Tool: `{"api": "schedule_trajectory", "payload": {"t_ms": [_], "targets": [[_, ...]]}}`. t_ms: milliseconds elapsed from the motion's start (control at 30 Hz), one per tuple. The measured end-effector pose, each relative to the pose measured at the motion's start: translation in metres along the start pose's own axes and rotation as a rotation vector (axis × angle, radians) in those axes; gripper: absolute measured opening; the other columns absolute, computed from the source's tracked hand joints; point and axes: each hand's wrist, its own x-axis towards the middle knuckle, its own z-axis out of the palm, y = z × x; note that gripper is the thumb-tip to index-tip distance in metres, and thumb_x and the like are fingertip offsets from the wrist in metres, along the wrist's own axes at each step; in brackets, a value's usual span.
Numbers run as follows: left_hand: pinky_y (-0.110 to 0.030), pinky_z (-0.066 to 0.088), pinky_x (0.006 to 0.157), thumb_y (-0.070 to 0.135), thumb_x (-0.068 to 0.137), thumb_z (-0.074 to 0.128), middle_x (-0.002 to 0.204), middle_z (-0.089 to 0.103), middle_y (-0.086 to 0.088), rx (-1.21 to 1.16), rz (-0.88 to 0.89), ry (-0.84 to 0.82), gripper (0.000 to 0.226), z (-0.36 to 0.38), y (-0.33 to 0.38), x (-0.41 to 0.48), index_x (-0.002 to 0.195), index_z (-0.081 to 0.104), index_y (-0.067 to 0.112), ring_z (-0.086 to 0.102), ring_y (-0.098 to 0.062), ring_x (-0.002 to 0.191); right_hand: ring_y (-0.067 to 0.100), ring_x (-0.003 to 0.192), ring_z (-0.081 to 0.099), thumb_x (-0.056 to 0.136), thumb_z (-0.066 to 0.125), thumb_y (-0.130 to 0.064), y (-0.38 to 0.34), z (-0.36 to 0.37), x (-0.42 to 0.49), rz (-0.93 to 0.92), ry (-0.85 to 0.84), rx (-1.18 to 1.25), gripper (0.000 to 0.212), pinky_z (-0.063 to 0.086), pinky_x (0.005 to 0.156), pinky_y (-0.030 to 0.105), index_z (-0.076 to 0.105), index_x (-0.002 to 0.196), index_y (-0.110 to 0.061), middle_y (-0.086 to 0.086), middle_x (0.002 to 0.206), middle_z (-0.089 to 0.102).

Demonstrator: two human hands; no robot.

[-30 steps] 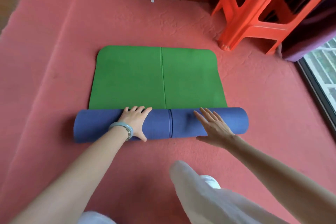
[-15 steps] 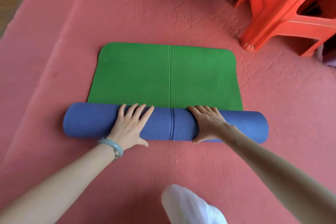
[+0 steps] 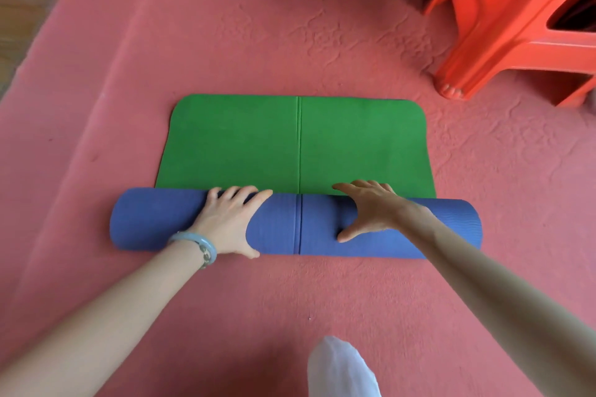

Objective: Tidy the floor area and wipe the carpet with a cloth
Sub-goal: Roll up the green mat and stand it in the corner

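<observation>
The fingers (image 3: 240, 195) of the left hand (image 3: 225, 222) lie straight and a little spread over the top of the rolled mat (image 3: 280, 229). The right hand (image 3: 371, 209) is spread too, with its thumb on the near side. Both press down and do not grab. The mat lies mid-carpet (image 3: 225, 42), with its flat green part (image 3: 258, 142) at 12 o'clock. It is best to push both hands the same toward 12 o'clock, so the roll is tight and its ends line up.

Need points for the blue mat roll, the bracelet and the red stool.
blue mat roll (image 3: 151, 219): head view, bare left end of the roll.
bracelet (image 3: 196, 238): head view, top of the band.
red stool (image 3: 477, 51): head view, its near leg.
</observation>
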Motion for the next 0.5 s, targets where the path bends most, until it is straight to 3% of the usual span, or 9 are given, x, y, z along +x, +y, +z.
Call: {"api": "schedule_trajectory", "payload": {"t_ms": [100,167,233,367,500], "targets": [[-0.043,0.031,0.104,0.070,0.048,0.072,0.145,0.032,0.008,-0.097,0.023,-0.100,0.120,-0.017,-0.010,0.019,0.145,0.012,0.035,0.036,-0.019,0.129,0.029,0.138,0.025,0.053,0.073,-0.068,0.000,0.025,-0.022,-0.014,0.216,-0.213,0.124,0.018,0.113,0.050,0.008,0.149,-0.024,0.011,0.150,0.027],[-0.042,0.031,0.105,0.068,0.046,0.076,0.143,0.035,0.008,-0.158,0.021,-0.155,0.120,-0.028,-0.016,0.030,0.145,0.016,0.034,0.037,-0.018,0.129,0.035,0.129,0.043,0.028,0.081,-0.068,0.001,0.044,-0.022,-0.007,0.258,-0.307,0.144,0.030,0.104,0.058,0.017,0.147,-0.017,0.018,0.140,0.043],[-0.038,0.030,0.106,0.070,0.046,0.076,0.143,0.035,0.007,-0.183,0.015,-0.152,0.120,-0.030,-0.020,0.035,0.145,0.019,0.031,0.037,-0.018,0.129,0.035,0.118,0.053,0.014,0.084,-0.064,0.005,0.046,-0.011,-0.002,0.293,-0.309,0.149,0.038,0.096,0.059,0.025,0.142,-0.016,0.018,0.128,0.054],[-0.034,0.023,0.108,0.087,0.043,0.060,0.146,0.033,0.003,-0.060,0.047,0.015,0.128,-0.021,-0.023,0.029,0.147,0.019,0.025,0.035,-0.019,0.130,0.027,0.128,0.037,0.045,0.081,-0.054,0.012,0.024,0.009,-0.061,0.226,-0.304,0.128,0.027,0.106,0.050,0.012,0.147,-0.022,0.006,0.139,0.037],[-0.052,0.026,0.107,0.087,0.030,0.063,0.139,0.046,-0.010,0.073,0.027,0.160,0.138,-0.001,0.000,0.029,0.143,0.032,0.013,0.044,-0.029,0.126,0.027,0.124,0.040,0.044,0.081,-0.055,0.019,-0.013,0.037,-0.077,-0.002,-0.222,0.126,0.035,0.101,0.046,0.011,0.145,-0.027,0.002,0.135,0.039]]}}
